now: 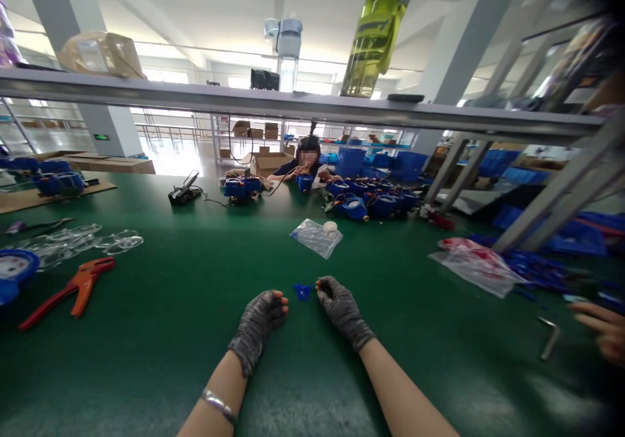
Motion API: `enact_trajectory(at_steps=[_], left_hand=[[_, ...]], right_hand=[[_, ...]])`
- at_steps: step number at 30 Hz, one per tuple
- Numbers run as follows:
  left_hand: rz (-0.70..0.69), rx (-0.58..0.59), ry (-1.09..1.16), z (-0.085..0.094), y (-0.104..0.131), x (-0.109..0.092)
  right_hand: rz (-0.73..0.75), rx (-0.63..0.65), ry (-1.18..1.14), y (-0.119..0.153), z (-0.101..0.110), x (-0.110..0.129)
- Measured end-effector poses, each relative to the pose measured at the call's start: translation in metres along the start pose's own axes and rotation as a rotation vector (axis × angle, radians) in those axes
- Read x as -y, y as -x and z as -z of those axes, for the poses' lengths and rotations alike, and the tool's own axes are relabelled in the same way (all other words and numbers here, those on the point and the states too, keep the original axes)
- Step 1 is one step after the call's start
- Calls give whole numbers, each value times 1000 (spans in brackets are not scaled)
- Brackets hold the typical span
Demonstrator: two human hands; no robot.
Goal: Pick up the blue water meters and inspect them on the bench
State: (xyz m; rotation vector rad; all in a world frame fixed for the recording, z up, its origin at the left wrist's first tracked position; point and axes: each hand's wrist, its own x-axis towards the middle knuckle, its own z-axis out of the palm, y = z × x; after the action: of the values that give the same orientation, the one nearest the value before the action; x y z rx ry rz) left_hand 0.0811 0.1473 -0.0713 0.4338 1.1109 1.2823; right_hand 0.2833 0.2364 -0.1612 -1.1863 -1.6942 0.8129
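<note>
Your left hand point(260, 325) and right hand point(342, 310), in wrinkled grey fingerless fabric gloves, flank a small, jagged cluster of blue plastic point(303, 292) on the smooth green bench point(146, 365). Both hands' fingers curl inward; whether they grip anything cannot be told. Beyond lies a crinkled, clear plastic bag point(312, 240). The cluster's details are too small to distinguish; another person's bare hand point(605, 333) is cut off at right.
</note>
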Motion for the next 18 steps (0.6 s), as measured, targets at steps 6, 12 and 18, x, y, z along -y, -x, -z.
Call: enact_trajectory(at_steps=[6,12,18], left_hand=[[-7,11,-28,1,-1,-2],[-28,42,-110,-2,1,-5],[-470,204,-934,-14,22,20]], right_hand=[[82,-33,129,-4,4,-8],[212,13,332,-1,5,1],[98,41,-83,-2,-3,4]])
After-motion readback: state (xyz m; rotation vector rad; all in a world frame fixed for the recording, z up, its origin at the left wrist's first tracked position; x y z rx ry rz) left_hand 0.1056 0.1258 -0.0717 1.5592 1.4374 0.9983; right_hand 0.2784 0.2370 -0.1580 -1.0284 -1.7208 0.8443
